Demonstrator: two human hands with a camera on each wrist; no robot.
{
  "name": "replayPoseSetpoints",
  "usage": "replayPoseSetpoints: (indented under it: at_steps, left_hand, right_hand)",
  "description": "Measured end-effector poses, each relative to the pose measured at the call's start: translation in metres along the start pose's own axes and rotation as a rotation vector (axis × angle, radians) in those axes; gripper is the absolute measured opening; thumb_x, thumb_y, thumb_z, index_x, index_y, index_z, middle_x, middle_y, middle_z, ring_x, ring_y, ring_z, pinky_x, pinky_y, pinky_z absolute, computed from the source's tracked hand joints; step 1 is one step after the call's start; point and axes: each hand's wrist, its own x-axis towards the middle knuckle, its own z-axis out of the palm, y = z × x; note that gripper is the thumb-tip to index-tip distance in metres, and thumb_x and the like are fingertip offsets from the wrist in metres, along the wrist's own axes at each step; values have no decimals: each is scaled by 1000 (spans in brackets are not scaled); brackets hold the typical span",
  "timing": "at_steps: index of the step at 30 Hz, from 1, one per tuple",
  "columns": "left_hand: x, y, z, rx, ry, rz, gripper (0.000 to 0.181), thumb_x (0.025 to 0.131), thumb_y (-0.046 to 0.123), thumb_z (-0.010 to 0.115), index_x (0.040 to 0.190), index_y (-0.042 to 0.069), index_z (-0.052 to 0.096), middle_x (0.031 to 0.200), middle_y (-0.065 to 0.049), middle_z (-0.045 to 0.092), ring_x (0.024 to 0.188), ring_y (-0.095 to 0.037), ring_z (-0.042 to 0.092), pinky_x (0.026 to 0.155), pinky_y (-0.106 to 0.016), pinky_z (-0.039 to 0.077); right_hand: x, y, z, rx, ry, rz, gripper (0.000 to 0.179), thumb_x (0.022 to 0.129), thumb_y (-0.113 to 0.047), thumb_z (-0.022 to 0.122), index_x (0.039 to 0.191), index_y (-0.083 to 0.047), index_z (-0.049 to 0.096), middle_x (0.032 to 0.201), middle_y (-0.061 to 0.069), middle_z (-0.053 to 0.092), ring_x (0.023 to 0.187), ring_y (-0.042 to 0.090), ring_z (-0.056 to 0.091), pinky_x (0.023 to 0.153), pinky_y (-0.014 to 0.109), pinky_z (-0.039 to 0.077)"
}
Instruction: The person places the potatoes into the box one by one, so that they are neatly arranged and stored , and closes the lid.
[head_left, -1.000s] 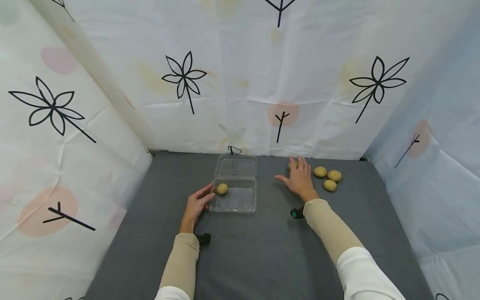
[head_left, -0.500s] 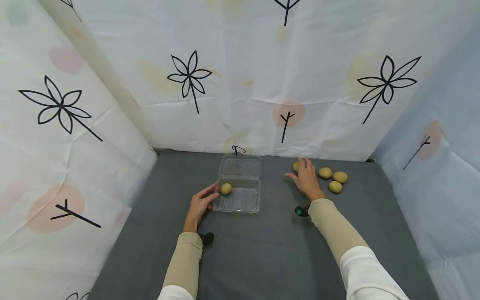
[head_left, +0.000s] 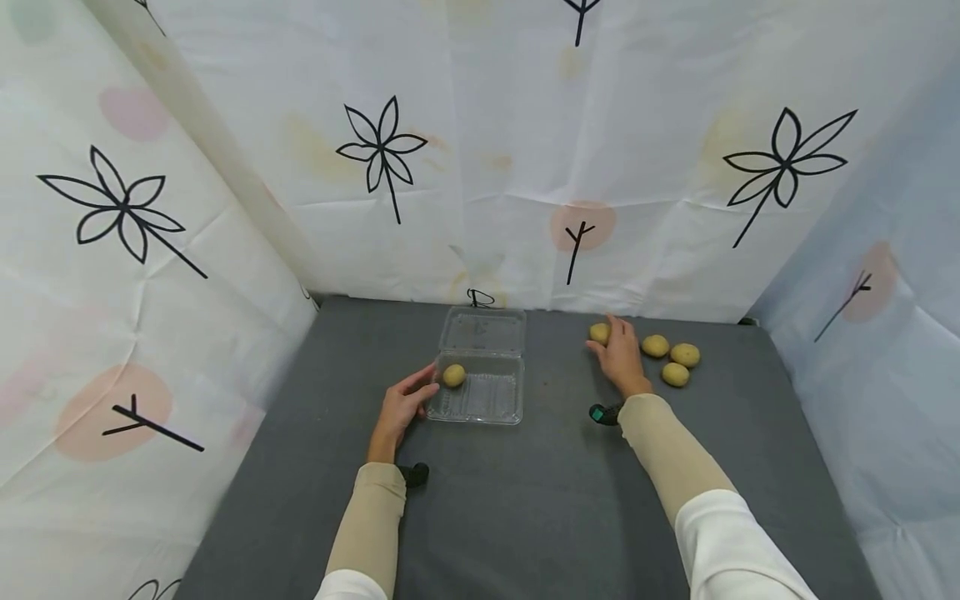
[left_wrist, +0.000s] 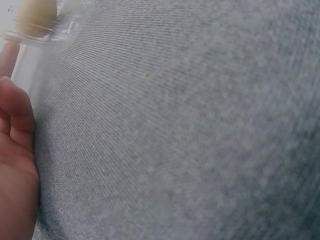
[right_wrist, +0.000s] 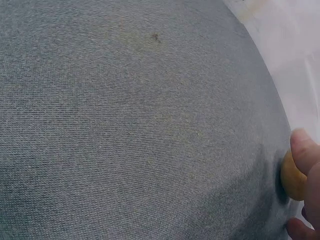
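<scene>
A clear plastic clamshell container [head_left: 480,419] stands unfolded on the grey table, lid toward the wall. One small yellow potato [head_left: 453,376] sits in its tray, at the left. The left hand [head_left: 401,408] holds the tray's left side, thumb at the rim; in the left wrist view this hand [left_wrist: 17,145] shows partly, below the tray's edge. The right hand [head_left: 622,357] is at another potato [head_left: 598,333] near the wall, fingers on its right side, thumb at its near left. In the right wrist view a finger overlaps that potato [right_wrist: 291,177], while a lower digit stands apart from it.
Right of the right hand lie three more potatoes [head_left: 675,375] in a loose cluster. A white patterned cloth [head_left: 510,250] rises along the back and both sides of the table [head_left: 517,517].
The right hand has drawn its spread fingers and thumb closer around the far potato, which now shows more. The left hand stays at the container. The head view shifted slightly.
</scene>
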Motion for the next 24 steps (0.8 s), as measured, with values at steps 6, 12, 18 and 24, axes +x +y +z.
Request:
replayPoseSetpoints:
  at_steps: [6,12,18,24]
  left_hand:
    - [-1,0,0,18,0,-10,47,91,30,79,136,31,67,142,-1,66,72,-10,52,58,-21,45]
    - [-1,0,-2,31,-8,4,47,91,32,78,137,32,66,143,-2,65,64,-9,49,59,-21,45]
    - [-1,-1,-1,18,-7,0,48,90,32,79,137,31,67,142,-2,65,66,-8,50,59,-21,46]
    - [0,-1,-1,7,-7,2,49,90,32,80,136,30,67,142,-2,65,62,-8,48,58,-21,45]
  right_hand:
    - [-2,4,-2,-8,-8,11,65,106,-22,56,159,0,27,159,32,28,147,49,30,120,60,28]
    - [-1,7,-1,-37,-17,-3,59,108,-18,52,159,1,29,155,32,38,143,50,36,119,60,30]
    - [-4,5,-2,-34,-23,25,56,108,-15,51,158,-1,32,153,32,41,140,51,39,117,61,33]
    - [-2,3,-1,-31,-9,27,54,108,-14,50,157,0,34,149,32,43,137,50,42,115,60,35]
